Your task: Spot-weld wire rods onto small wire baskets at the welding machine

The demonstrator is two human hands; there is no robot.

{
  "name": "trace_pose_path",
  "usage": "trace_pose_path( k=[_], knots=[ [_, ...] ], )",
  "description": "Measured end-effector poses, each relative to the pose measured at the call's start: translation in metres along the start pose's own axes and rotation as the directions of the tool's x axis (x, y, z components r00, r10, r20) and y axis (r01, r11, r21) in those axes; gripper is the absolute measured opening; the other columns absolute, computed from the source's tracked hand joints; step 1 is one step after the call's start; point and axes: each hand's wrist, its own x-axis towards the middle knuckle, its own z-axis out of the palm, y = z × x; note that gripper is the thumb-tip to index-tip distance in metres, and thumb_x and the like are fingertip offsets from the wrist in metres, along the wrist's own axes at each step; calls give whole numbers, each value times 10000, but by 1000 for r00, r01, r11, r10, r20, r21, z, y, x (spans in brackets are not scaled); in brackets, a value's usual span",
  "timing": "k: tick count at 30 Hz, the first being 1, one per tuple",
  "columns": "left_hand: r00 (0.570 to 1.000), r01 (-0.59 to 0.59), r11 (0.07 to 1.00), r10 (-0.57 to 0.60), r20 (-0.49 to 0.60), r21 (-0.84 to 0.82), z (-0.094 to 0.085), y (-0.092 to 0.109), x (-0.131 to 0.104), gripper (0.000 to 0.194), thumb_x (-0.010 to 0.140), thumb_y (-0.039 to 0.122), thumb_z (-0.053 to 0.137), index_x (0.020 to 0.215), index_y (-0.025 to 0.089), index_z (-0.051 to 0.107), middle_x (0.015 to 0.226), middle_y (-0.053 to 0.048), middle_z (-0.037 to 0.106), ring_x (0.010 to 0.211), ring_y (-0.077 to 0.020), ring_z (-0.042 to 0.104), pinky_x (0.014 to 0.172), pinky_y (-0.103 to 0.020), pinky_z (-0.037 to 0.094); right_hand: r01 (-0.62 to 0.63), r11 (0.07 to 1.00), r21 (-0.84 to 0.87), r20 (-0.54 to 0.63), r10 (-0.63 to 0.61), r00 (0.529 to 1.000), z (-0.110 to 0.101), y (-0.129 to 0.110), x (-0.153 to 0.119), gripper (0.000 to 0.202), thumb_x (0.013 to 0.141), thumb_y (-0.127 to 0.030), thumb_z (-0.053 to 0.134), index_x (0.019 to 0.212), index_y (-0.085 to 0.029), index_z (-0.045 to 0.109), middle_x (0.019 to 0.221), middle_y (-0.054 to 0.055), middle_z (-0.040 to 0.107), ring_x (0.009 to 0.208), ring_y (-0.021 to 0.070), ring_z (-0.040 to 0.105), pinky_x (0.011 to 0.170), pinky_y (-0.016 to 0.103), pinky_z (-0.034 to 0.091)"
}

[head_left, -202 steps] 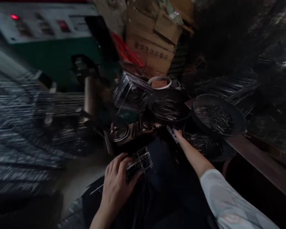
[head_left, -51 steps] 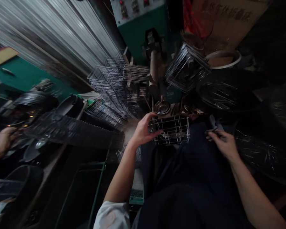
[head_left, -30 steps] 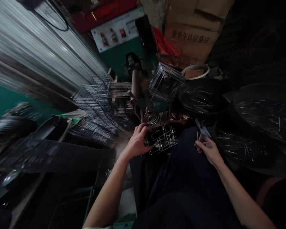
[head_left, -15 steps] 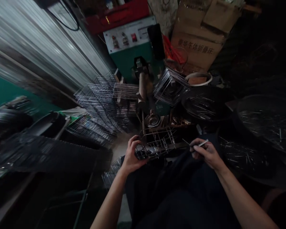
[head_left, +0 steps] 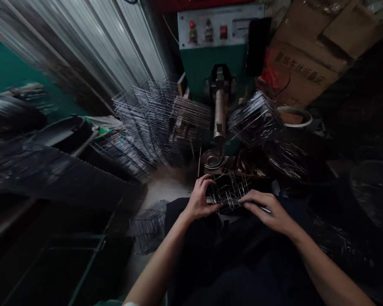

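Observation:
A small wire rack of thin metal rods lies across my lap. My left hand grips its left end, fingers over the far side and thumb along the near side. At the rack's right end is my right hand, its fingers closed around a few short metal rods whose ends stick out beside the palm. The tips of the right thumb and index finger touch or nearly touch the rack; the exact contact is too dark to make out.
Ahead stands a green machine with a metal arm above a round metal dish. Stacked wire racks fill the left side, and more wire frames hang right of the arm. Loose rods and a cardboard box lie beyond.
My right hand has moved left, from apart to the rack's right end. The view has shifted, and a red lamp on the machine's panel now glows.

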Motion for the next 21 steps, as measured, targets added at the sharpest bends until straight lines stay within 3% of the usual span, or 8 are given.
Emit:
trace_pose_path(
  k=[9, 16, 21],
  knots=[
    [1000, 24, 1000, -24, 6, 1, 5, -14, 13, 732, 584, 344, 833, 1214, 218, 483, 1405, -144, 439, 1310, -323, 427, 1078, -470, 432, 99, 963, -252, -7, -104, 995, 18, 33, 36, 217, 985, -240, 535, 1154, -265, 668, 1053, 57, 717, 990, 221, 652, 881, 380, 539],
    [999, -17, 978, 6, 51, 210, -12, -4, 31, 769, 549, 416, 810, 1225, 204, 510, 1415, -135, 475, 1259, -345, 450, 1041, -492, 396, 246, 864, -440, 12, -268, 963, 31, 46, 41, 485, 974, -114, 505, 1436, -263, 503, 1208, 86, 686, 1100, 229, 630, 949, 418, 549],
    [994, -54, 947, 21, 105, 316, -25, 6, 42, 779, 550, 437, 788, 1240, 198, 518, 1428, -142, 482, 1258, -352, 448, 1026, -502, 372, 284, 858, -429, -75, -347, 935, 38, 54, 38, 557, 953, -51, 512, 1449, -304, 489, 1204, 63, 690, 1089, 208, 641, 927, 386, 567]
  ],
)
